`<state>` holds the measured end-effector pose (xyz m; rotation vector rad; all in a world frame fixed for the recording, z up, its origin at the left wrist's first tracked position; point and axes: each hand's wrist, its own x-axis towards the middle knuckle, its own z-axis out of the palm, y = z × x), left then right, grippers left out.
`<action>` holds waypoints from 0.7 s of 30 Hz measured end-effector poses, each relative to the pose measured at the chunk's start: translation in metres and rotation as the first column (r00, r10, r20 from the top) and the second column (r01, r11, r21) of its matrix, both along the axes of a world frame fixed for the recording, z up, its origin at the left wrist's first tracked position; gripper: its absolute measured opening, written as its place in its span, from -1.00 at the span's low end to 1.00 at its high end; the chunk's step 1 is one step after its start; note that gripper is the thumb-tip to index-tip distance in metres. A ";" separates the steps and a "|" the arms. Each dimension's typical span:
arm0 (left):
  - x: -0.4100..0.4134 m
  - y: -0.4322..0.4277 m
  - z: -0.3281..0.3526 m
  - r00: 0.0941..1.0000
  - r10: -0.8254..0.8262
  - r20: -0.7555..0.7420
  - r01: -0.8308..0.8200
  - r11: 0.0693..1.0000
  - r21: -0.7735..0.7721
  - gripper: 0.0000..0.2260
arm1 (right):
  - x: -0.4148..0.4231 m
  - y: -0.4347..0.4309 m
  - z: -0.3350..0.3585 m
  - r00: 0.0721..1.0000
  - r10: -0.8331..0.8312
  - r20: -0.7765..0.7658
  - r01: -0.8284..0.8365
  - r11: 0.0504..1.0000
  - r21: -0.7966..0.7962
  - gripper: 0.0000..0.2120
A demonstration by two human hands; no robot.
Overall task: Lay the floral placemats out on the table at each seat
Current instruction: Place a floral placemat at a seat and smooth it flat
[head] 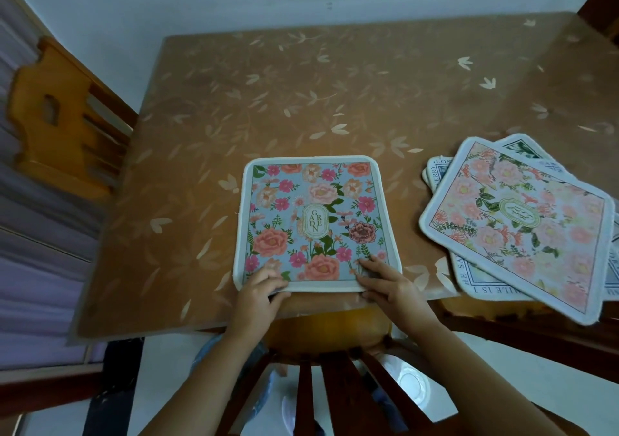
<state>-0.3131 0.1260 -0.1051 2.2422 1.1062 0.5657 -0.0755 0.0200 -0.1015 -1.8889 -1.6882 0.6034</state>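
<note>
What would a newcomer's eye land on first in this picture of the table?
The blue floral placemat stands out first, lying at the middle of the near edge of the brown leaf-patterned table. The left hand and right hand hold its near corners. To the right, a fanned stack of placemats, pink on top, overhangs that same edge.

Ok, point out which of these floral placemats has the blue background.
The rectangular blue fabric placemat marked GARDEN, lying alone, touched by the left hand and right hand. The pale pink floral placemat tops the overlapping stack on the right.
</note>
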 end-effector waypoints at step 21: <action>0.006 0.013 0.004 0.998 0.055 0.023 -0.057 0.997 0.059 -0.88 | 0.009 0.028 0.000 0.988 -0.043 0.150 0.011 0.977 0.213 -0.81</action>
